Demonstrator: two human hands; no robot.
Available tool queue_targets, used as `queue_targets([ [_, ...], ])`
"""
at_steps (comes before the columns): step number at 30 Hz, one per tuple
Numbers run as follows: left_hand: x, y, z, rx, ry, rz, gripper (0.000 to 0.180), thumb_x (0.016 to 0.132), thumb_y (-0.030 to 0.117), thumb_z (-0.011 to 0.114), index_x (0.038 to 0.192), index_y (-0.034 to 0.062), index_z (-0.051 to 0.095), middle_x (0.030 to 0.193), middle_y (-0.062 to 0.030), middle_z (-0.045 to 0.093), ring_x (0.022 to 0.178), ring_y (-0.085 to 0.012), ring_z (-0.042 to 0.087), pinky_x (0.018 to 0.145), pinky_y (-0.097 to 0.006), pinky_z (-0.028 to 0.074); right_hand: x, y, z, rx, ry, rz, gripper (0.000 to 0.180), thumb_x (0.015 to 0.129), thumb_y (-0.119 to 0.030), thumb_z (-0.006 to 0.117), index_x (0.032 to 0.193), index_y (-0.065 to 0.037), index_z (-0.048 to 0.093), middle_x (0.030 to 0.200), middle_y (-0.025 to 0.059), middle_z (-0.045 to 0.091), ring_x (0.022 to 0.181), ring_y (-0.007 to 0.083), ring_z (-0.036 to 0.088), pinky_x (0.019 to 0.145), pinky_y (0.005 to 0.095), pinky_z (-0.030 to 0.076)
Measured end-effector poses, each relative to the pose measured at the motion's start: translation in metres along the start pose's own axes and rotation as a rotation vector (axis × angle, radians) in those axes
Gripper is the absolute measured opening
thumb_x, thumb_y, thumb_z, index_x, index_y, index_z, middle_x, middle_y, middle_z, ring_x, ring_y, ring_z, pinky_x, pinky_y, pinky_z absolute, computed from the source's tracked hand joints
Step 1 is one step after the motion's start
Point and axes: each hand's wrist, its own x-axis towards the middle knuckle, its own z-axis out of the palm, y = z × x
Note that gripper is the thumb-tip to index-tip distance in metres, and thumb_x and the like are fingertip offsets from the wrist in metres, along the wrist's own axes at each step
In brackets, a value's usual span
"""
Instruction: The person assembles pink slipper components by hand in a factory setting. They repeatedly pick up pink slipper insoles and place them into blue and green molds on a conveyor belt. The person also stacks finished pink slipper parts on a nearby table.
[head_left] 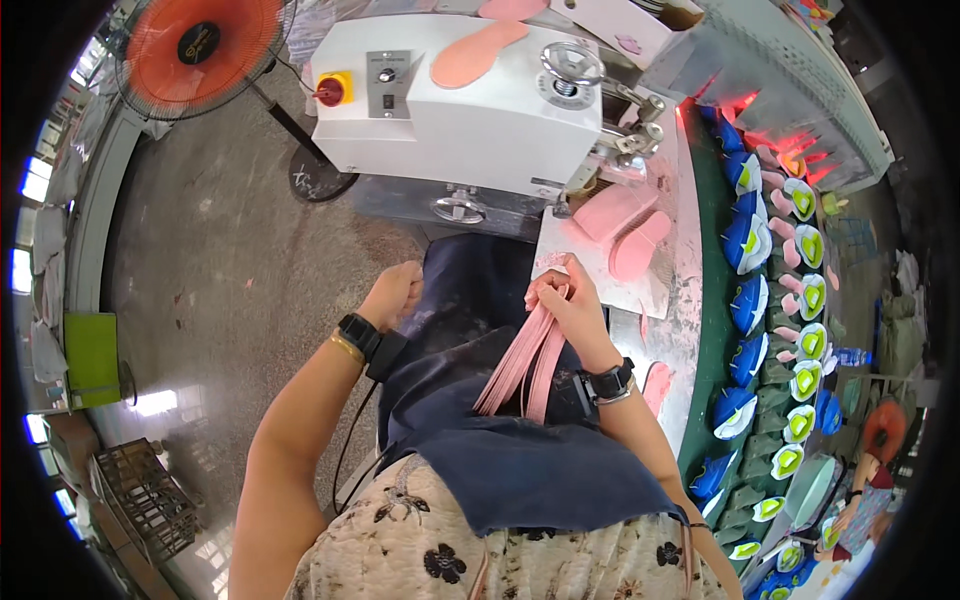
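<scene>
My right hand pinches a bundle of thin pink strips, which hang down over the dark blue apron on my lap. My left hand is curled into a fist above the apron's left side, apart from the strips. Whatever its fingers may hold is hidden. Just beyond my right hand, pink insole-shaped pieces lie on a white board. Past my hands stands a white machine with a red and yellow switch, a metal handwheel and rollers. One pink insole rests on its top.
To the right, a green conveyor belt carries rows of blue and white shoe uppers beside a red-glowing heater unit. An orange fan stands at the far left. Another person is at the far right.
</scene>
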Motion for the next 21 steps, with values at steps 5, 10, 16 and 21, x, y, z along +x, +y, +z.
queue_targets([
  [5,-0.026,0.01,-0.016,-0.252,-0.15,0.009,0.025,0.099,0.028,0.045,0.079,0.0142,0.048,0.062,0.0068,0.034,0.047,-0.004,0.026,0.04,-0.019,0.022,0.004,0.005,0.008,-0.008,-0.002,-0.012,0.021,0.087,-0.001,0.054,0.107,-0.001,0.046,0.079,0.0091,0.062,0.07,0.0142,0.06,0.065,0.0263,0.048],
  [10,-0.018,-0.003,-0.036,-0.52,-0.164,-0.099,0.011,0.097,0.019,0.049,0.099,0.0089,0.054,0.084,0.001,0.052,0.069,-0.0083,0.05,0.06,-0.02,0.044,0.005,0.005,0.016,-0.008,0.049,0.038,0.022,0.088,-0.001,0.053,0.109,0.0,0.047,0.08,0.0088,0.063,0.071,0.0141,0.061,0.067,0.0268,0.051],
  [16,-0.011,-0.01,-0.058,-0.566,0.02,-0.091,0.016,0.093,0.02,0.054,0.099,0.0058,0.056,0.089,-0.0054,0.057,0.085,-0.0189,0.057,0.08,-0.032,0.05,0.006,0.004,0.019,-0.034,0.049,0.068,0.022,0.089,-0.002,0.054,0.111,0.0,0.05,0.08,0.0073,0.061,0.072,0.0131,0.061,0.067,0.0272,0.052],
  [21,-0.015,0.0,-0.06,-0.605,0.066,-0.115,0.02,0.094,0.025,0.052,0.094,0.0055,0.055,0.085,-0.006,0.056,0.08,-0.0187,0.056,0.075,-0.031,0.05,0.006,0.004,0.021,-0.009,0.066,0.076,0.022,0.09,-0.003,0.055,0.111,0.0,0.05,0.08,0.0066,0.061,0.072,0.0129,0.061,0.067,0.0273,0.052],
])
